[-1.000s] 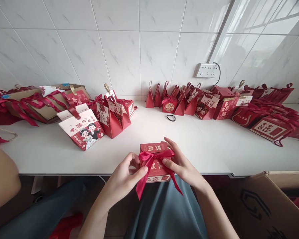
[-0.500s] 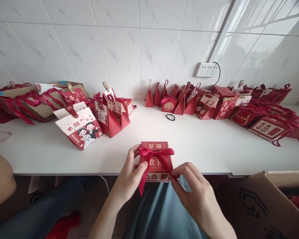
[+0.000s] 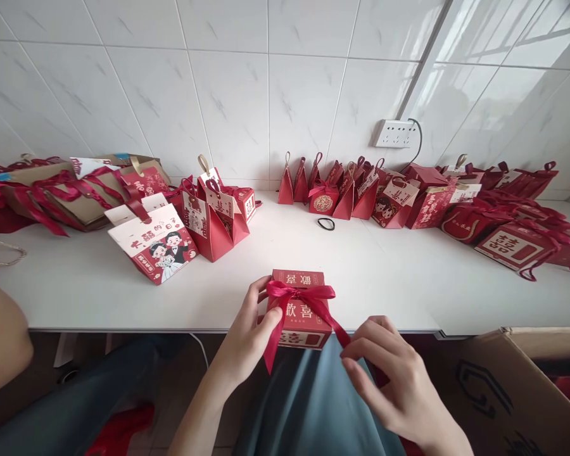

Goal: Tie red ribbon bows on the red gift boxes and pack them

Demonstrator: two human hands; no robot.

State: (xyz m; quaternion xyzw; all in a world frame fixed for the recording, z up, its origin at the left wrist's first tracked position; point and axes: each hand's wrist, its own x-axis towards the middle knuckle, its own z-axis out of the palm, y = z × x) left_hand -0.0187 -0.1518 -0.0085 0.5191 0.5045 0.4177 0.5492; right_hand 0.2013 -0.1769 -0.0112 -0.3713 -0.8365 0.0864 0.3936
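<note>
A small red gift box (image 3: 300,309) with gold characters sits at the white table's (image 3: 361,272) near edge, a red ribbon bow (image 3: 298,292) tied over its top. My left hand (image 3: 247,339) grips the box's left side, thumb against the front next to a hanging ribbon tail. My right hand (image 3: 389,373) is below and right of the box, fingers pinched on the other ribbon tail (image 3: 344,335), drawn out toward the right.
Many red gift boxes (image 3: 209,218) and bags (image 3: 513,244) line the back of the table along the tiled wall. A black hair tie (image 3: 325,223) lies mid-table. A cardboard carton (image 3: 517,386) stands at lower right. A socket strip (image 3: 393,133) hangs on the wall.
My right hand left the bow, dropped to the right ribbon tail and pulled it down and to the right. My left hand shifted from the bow to the box's side.
</note>
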